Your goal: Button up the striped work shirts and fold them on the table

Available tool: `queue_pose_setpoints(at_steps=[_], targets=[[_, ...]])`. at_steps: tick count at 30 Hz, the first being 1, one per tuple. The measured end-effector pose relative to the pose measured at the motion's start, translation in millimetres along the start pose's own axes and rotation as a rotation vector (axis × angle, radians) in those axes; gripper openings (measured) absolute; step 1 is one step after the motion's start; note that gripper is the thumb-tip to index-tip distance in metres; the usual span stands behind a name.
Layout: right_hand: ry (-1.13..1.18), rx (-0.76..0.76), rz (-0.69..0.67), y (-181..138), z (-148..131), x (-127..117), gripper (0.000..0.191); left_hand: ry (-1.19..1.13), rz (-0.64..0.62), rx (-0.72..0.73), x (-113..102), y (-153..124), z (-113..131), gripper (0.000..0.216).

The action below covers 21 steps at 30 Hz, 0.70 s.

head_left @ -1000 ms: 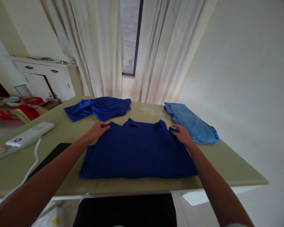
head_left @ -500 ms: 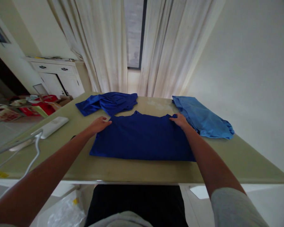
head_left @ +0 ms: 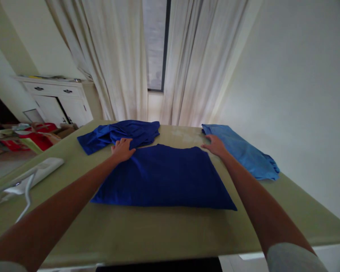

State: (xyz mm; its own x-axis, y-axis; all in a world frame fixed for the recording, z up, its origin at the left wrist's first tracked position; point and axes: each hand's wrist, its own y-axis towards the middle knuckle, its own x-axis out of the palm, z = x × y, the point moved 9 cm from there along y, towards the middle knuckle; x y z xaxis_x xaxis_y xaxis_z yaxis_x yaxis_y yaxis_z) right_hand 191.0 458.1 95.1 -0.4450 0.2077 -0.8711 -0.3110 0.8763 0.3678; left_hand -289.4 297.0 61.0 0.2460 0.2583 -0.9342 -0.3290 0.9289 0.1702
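Note:
A dark blue garment (head_left: 167,177), folded into a wide flat shape, lies on the pale green tabletop (head_left: 164,230) in front of me. My left hand (head_left: 122,151) rests at its far left corner, fingers a little bent and apart from the thumb, holding nothing I can see. Just behind that hand lies a crumpled blue garment (head_left: 141,130). At the far right corner of the folded one, my right hand (head_left: 215,145) is open, thumb and fingers spread, close to the tabletop. Beside it is a folded light blue garment (head_left: 240,153).
A white device (head_left: 42,172) with a pale cord (head_left: 28,196) lies on the left of the table. Curtains (head_left: 116,60) and a window (head_left: 155,45) stand behind. A white cabinet (head_left: 56,100) and red bags (head_left: 39,136) are beyond the left edge.
My right hand has let go of the garment's far right corner. My left hand has shifted over the far left corner. The view has moved, so the table's front edge sits lower.

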Motion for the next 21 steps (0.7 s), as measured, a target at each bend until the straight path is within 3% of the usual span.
queue_pose_setpoints(at_steps=[4,6,8,13,17,21], targets=[[0.012,-0.088,-0.333,-4,-36,49,0.091,0.003,-0.168,0.32,46,6,75,0.063],[0.015,-0.082,-0.515,-14,-51,69,0.093,-0.014,-0.239,0.43,61,11,103,0.063],[-0.007,-0.099,-0.613,-28,-63,76,0.087,-0.025,-0.348,0.499,74,16,120,0.066],[-0.032,-0.05,-0.754,-89,-60,60,0.086,-0.145,-0.679,0.646,90,8,151,0.086],[0.03,0.015,-0.953,-157,-51,35,0.078,-0.115,-0.766,0.771,96,-23,197,0.086],[0.121,0.102,-1.11,-220,-38,6,0.058,-0.082,-0.816,0.973,105,-64,261,0.064]])
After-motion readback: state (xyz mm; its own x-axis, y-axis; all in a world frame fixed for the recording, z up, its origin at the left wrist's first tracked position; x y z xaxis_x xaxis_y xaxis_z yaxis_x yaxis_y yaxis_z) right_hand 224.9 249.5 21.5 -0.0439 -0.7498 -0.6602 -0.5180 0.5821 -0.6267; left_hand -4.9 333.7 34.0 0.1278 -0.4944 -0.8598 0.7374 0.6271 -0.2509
